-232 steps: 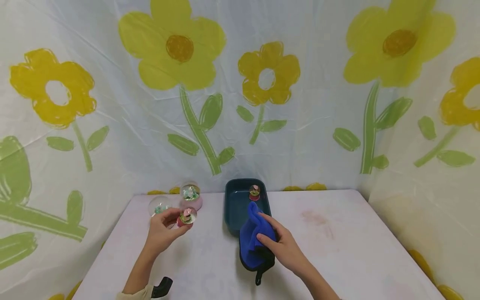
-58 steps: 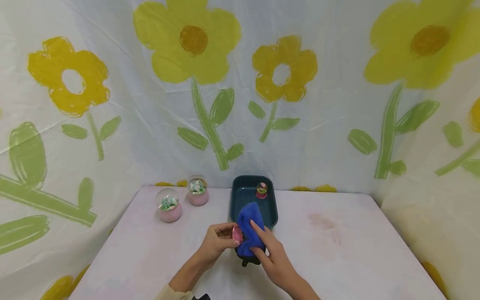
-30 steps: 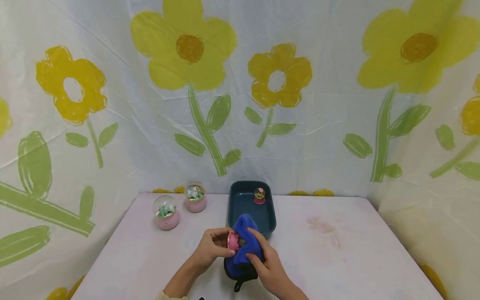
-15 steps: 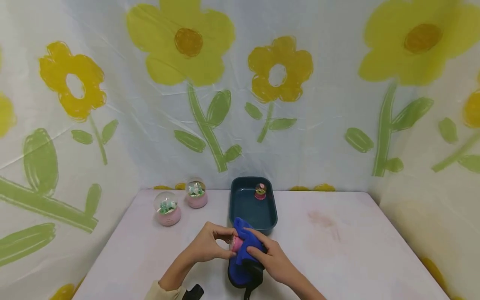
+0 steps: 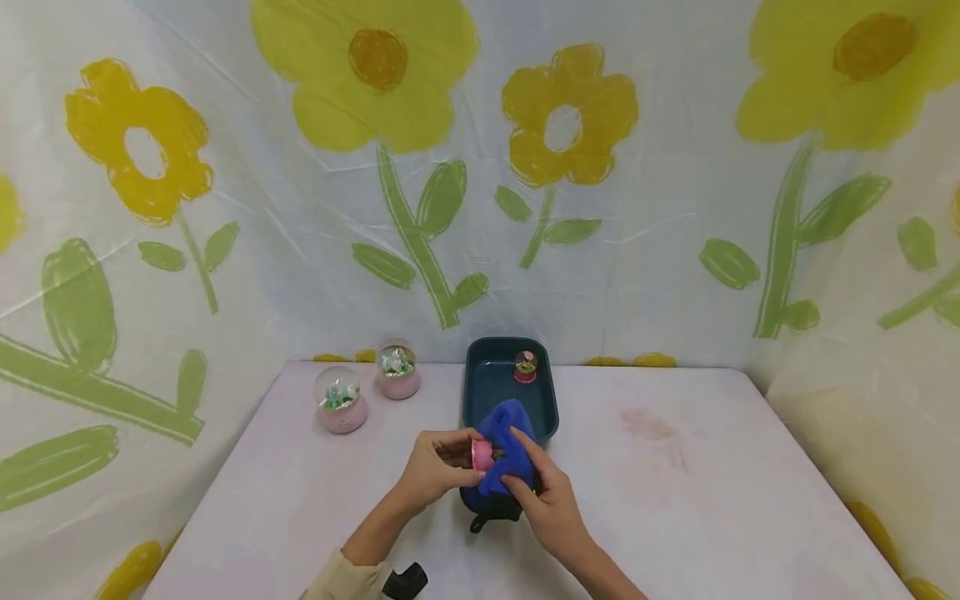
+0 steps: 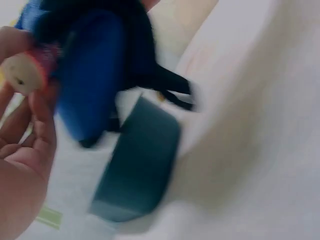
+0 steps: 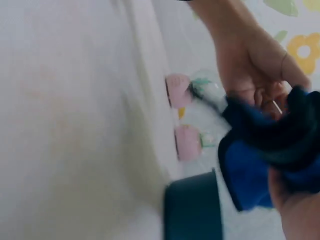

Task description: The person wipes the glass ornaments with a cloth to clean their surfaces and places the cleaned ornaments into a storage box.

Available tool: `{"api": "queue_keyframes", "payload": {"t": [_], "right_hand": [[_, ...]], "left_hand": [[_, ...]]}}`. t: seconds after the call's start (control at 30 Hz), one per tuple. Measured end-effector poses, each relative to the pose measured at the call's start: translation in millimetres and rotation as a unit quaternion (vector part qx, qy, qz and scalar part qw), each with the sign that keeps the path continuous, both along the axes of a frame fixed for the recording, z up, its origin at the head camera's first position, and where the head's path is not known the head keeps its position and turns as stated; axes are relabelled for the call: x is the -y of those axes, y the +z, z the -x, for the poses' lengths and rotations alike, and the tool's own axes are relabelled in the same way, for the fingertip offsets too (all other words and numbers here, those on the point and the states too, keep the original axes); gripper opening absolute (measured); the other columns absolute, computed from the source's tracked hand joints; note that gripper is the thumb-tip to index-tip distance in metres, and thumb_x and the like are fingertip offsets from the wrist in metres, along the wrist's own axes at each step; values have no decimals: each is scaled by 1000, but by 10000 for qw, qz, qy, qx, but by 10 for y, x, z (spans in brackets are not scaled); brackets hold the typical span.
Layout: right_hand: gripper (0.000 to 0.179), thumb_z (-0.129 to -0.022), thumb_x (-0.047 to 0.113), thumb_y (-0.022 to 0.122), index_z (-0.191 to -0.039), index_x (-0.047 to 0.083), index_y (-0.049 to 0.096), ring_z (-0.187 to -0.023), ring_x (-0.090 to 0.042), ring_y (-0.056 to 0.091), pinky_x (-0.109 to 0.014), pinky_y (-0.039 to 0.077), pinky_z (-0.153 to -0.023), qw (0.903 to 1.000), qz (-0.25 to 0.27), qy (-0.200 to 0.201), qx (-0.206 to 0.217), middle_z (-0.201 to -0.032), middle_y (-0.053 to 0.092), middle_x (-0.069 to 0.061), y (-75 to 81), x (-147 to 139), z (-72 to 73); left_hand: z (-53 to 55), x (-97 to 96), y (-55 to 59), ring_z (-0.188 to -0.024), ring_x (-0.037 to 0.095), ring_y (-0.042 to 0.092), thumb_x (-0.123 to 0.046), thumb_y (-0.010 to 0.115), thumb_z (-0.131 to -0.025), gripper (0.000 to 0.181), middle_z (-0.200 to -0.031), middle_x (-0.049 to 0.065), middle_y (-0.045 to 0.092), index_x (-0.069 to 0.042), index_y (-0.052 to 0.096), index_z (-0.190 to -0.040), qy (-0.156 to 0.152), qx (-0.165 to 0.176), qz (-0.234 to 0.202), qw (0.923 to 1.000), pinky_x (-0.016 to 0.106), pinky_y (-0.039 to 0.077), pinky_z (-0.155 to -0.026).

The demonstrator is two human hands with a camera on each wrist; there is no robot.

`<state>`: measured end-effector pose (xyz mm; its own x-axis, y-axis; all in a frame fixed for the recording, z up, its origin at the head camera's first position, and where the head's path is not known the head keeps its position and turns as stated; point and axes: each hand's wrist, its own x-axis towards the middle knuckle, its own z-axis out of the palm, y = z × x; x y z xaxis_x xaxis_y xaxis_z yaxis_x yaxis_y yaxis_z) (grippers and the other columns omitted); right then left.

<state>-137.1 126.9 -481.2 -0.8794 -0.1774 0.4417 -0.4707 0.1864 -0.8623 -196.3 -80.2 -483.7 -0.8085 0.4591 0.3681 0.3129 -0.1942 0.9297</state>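
In the head view my left hand (image 5: 429, 473) pinches a small snow globe by its pink base (image 5: 482, 456), tipped on its side. Its dome is tucked into a blue cloth (image 5: 508, 421) with black edging and a black loop, and is mostly hidden. My right hand (image 5: 553, 507) grips that cloth around the dome, thumb on the near side. The left wrist view shows the base's pale underside (image 6: 24, 75) between thumb and fingers, with the blurred cloth (image 6: 92, 75) beside it. Both hands are above the table, just in front of a dark teal tray (image 5: 487, 392).
Another small snow globe (image 5: 525, 367) stands upright in the tray, toward its far right. Two larger snow globes, the nearer one (image 5: 342, 402) and the farther one (image 5: 398, 372), stand on the white table (image 5: 660, 492) at left. A flowered curtain (image 5: 645, 250) hangs behind.
My left hand has brought the small globe from beside the larger globes over to the cloth. There the globe has turned and shifted slightly against the cloth, both hands keeping their hold.
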Motion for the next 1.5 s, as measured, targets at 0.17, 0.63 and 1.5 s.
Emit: {"api": "queue_keyframes", "payload": {"t": [0.17,0.63,1.5], "right_hand": [[53,-94,18,65,-143,25,48,-116,-32,56,-44,51,-88,9955,-915,209,131,-135,54,-14,130,-42,1],[53,-100,12,54,-149,9,36,-125,-39,47,-37,48,-93,9634,1108,1428,1982,-150,30,-25,134,-147,-63],[53,-100,13,55,-150,11,36,-126,-33,47,-34,49,-92,9685,823,1471,1833,-151,28,-25,61,-170,-113]], "left_hand": [[-10,85,178,-75,20,66,2,82,-72,38,-89,6,71,3,70,-108,191,-237,1145,9930,32,57,-69],[-27,82,39,-83,19,69,-3,81,-76,39,-94,12,71,13,62,-107,-864,450,-164,9951,32,56,-72],[-1,100,28,-88,19,69,-6,79,-79,43,-100,12,71,13,62,-113,-1398,901,-3,9861,33,55,-78]]}}
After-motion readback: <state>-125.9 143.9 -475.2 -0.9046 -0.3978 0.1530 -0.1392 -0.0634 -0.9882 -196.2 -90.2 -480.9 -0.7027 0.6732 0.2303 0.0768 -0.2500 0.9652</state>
